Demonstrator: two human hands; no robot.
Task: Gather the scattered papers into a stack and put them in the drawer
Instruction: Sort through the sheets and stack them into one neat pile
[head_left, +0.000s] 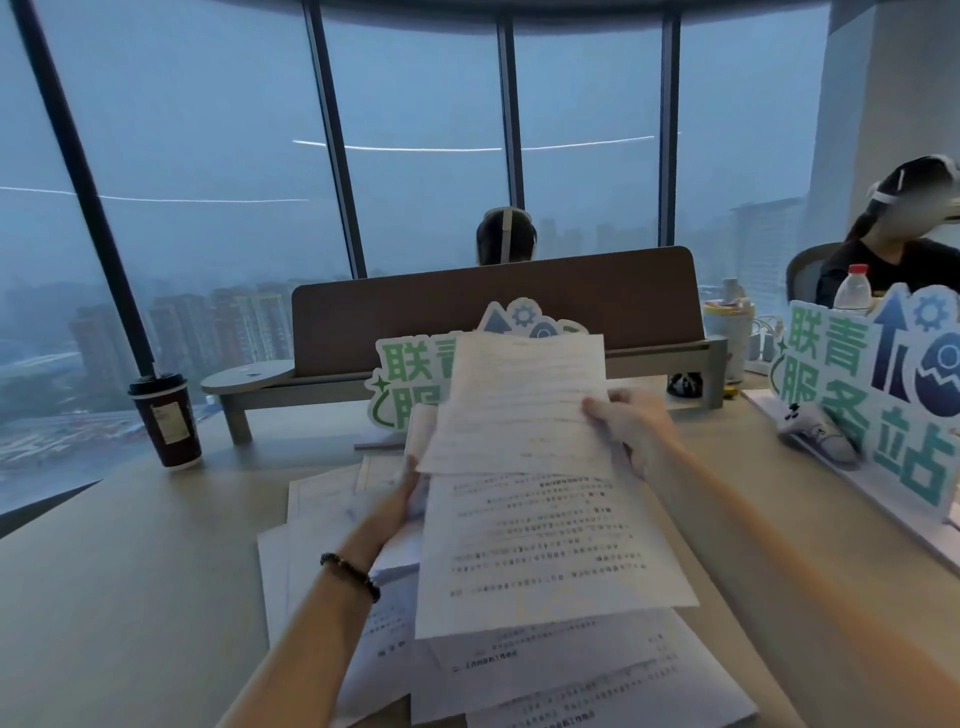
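Both hands lift papers (524, 410) above the bench (130, 571): left hand (410, 499) pinching the left edge, right hand (628, 426) gripping the right; loose sheets (571, 675) beneath.

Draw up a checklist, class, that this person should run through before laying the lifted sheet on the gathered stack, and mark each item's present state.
1. Right hand grips the lifted white printed sheet at its right edge: ok.
2. Left hand holds the gathered white sheets: ok.
3. Held sheets squared at the edges: not ok, they fan apart.
4. All papers collected: not ok, loose printed papers lie on the pale desk.
5. Dark lidded paper coffee cup stands apart from the papers: ok.
6. Drawer open and ready: cannot tell, no drawer shows.
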